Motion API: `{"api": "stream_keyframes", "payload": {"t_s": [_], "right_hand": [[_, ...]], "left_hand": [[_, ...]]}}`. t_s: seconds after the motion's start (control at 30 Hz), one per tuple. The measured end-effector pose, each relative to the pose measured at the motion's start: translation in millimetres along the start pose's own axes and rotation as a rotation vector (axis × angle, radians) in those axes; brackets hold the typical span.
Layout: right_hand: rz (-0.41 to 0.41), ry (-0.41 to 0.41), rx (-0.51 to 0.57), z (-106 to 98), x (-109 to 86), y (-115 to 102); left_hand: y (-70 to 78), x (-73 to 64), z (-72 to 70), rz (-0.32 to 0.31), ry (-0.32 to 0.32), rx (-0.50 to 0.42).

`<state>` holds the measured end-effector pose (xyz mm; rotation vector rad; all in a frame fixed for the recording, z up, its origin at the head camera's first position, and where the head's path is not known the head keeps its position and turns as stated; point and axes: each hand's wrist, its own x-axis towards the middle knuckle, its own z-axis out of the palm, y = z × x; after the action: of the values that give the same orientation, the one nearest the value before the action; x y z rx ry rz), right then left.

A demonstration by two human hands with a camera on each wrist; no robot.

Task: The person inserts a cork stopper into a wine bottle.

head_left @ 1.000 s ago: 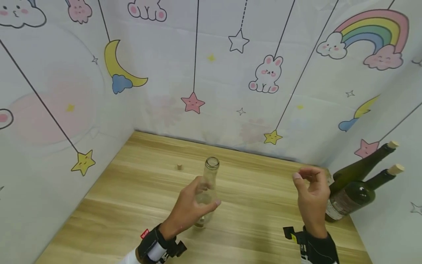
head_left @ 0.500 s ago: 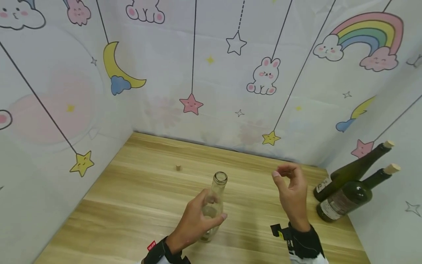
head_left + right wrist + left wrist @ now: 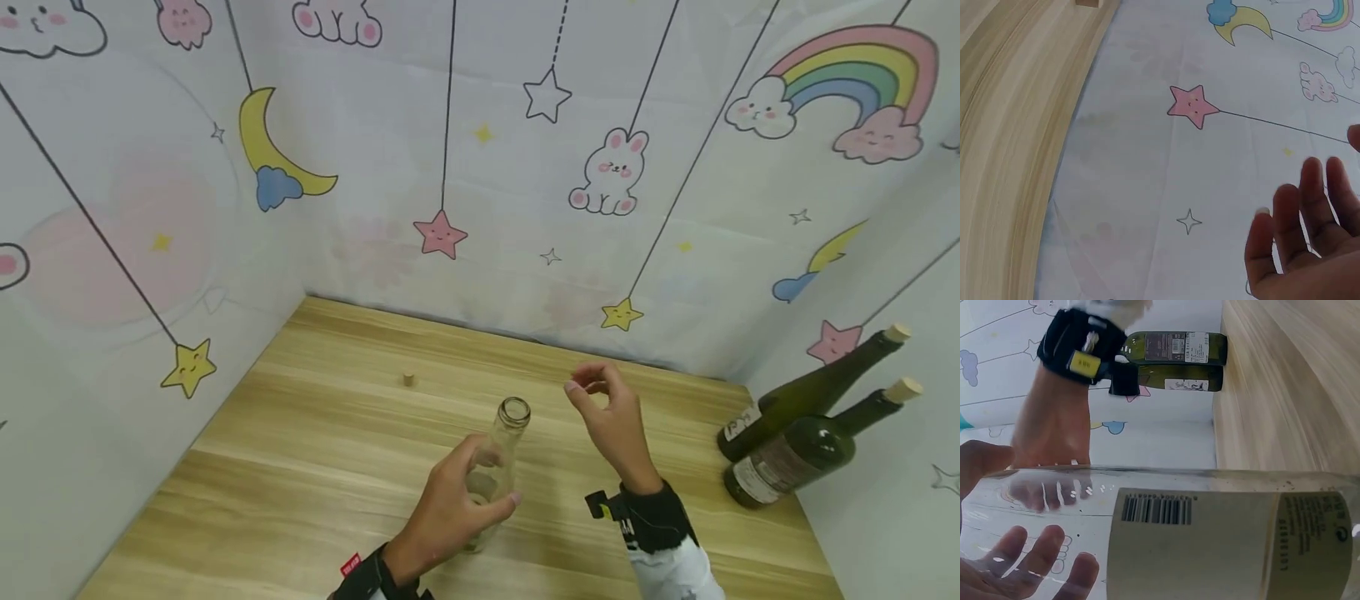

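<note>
My left hand (image 3: 450, 508) grips a clear glass bottle (image 3: 507, 433) round its body; its mouth is uncorked and tilts slightly right. In the left wrist view a pale label with a barcode (image 3: 1157, 510) shows on the glass, and the fingers (image 3: 1047, 550) are seen through it. To the right of the bottle's mouth, my right hand (image 3: 613, 425) is raised over the table with loosely curled fingers and nothing in them. A small cork (image 3: 408, 379) stands on the table behind and left of the bottle.
Two corked green wine bottles, a slim one (image 3: 802, 383) and a wider one (image 3: 795, 454), stand at the table's right side. Printed cloth walls (image 3: 360, 150) enclose the wooden table (image 3: 300, 450) at the back and both sides.
My right hand has moved left, away from the green bottles toward the clear one. My left hand has drawn the clear bottle a little nearer and to the right.
</note>
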<state>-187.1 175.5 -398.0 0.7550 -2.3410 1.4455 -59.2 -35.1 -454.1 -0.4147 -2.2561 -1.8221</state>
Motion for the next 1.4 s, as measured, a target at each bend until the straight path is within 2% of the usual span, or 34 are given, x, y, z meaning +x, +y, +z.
{"api": "stream_keyframes", "payload": {"t_s": [0.1, 0.2, 0.27, 0.33, 0.4, 0.47, 0.57, 0.7, 0.93, 1.07, 1.2, 1.3, 1.4], "right_hand": [[-0.031, -0.237, -0.056, 25, 20.5, 8], [-0.1, -0.46, -0.074, 59, 40.4, 17], [-0.153, -0.548, -0.098, 85, 51.2, 26], [-0.187, -0.594, -0.125, 110, 59.6, 34], [-0.209, -0.613, -0.184, 134, 66.8, 43], [-0.216, -0.627, -0.227, 153, 73.0, 49], [-0.227, -0.637, -0.27, 176, 81.9, 54], [-0.226, -0.684, -0.259, 200, 90.2, 57], [-0.289, -0.733, -0.294, 235, 90.9, 67], [-0.277, -0.714, -0.307, 241, 88.7, 74], [-0.312, -0.685, -0.294, 243, 86.0, 78], [-0.354, -0.662, -0.275, 232, 86.2, 70], [-0.427, -0.613, -0.234, 212, 94.0, 50]], "left_hand": [[1.9, -2.3, -4.2, -0.033, -0.002, -0.002], [5.0, -6.7, -11.4, -0.063, -0.001, -0.014], [5.5, -10.4, -18.6, -0.053, 0.012, -0.02], [4.1, -13.9, -27.1, -0.02, 0.04, -0.021], [0.7, -16.7, -36.1, 0.024, 0.071, -0.008], [-3.2, -18.3, -44.3, 0.043, 0.11, 0.019], [-7.1, -18.6, -53.8, -0.009, 0.173, 0.055], [-9.2, -18.8, -61.5, -0.132, 0.248, 0.062], [-16.4, -24.1, -66.0, -0.168, 0.304, 0.054], [-18.5, -24.2, -66.1, -0.19, 0.304, 0.06], [-21.2, -24.9, -65.8, -0.206, 0.304, 0.064], [-21.4, -24.8, -66.5, -0.215, 0.299, 0.062], [-20.7, -23.7, -69.8, -0.211, 0.306, 0.06]]}}
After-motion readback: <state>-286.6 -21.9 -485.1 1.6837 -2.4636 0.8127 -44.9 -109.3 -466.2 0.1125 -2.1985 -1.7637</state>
